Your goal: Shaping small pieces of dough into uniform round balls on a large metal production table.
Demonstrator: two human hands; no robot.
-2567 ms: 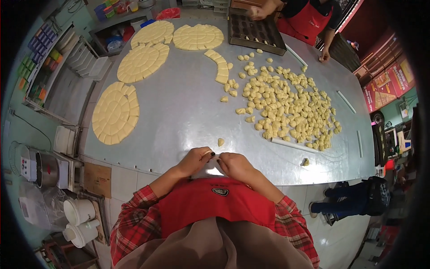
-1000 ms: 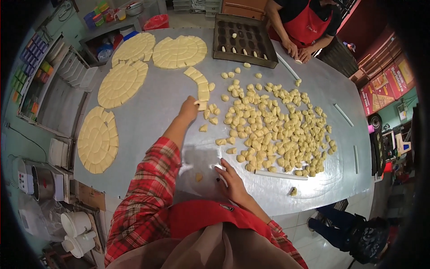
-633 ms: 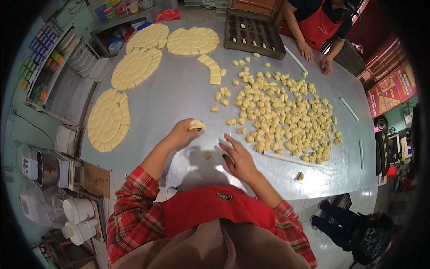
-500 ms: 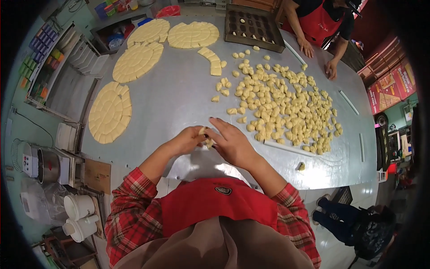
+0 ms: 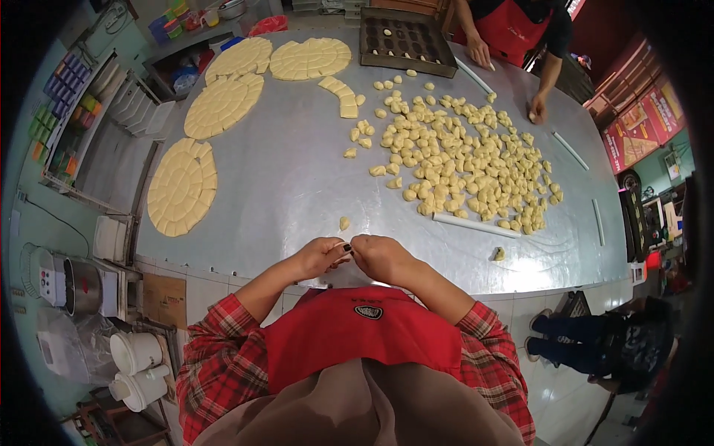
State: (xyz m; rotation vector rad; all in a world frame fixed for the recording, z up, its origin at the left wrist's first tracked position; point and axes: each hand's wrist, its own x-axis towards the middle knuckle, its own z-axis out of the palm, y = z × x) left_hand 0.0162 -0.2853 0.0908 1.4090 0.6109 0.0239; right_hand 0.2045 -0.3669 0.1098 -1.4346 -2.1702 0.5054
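Note:
My left hand [image 5: 320,257] and my right hand [image 5: 382,257] meet fingertip to fingertip at the table's near edge, close to my apron. Both are closed, pinching a small piece of dough [image 5: 341,244] that is mostly hidden; only a pale sliver shows between the fingers. Just beyond them a single dough ball [image 5: 344,222] lies on the metal table [image 5: 290,163]. Farther right spreads a large heap of small yellow dough balls [image 5: 465,160]. Ahead, a curved strip of cut dough [image 5: 340,97] lies beside a few loose pieces.
Scored dough rounds [image 5: 182,187] lie along the left side. A dark moulded tray [image 5: 407,43] stands at the far edge. White rods [image 5: 476,224] lie around the heap. Across the table, a co-worker's hands [image 5: 537,110] are over the far right edge. Another person [image 5: 595,342] stands right.
My hands have drawn nearer to my body and closed together. A dough ball now lies on the table beyond them. The co-worker's hands have shifted, one of them lifting slightly.

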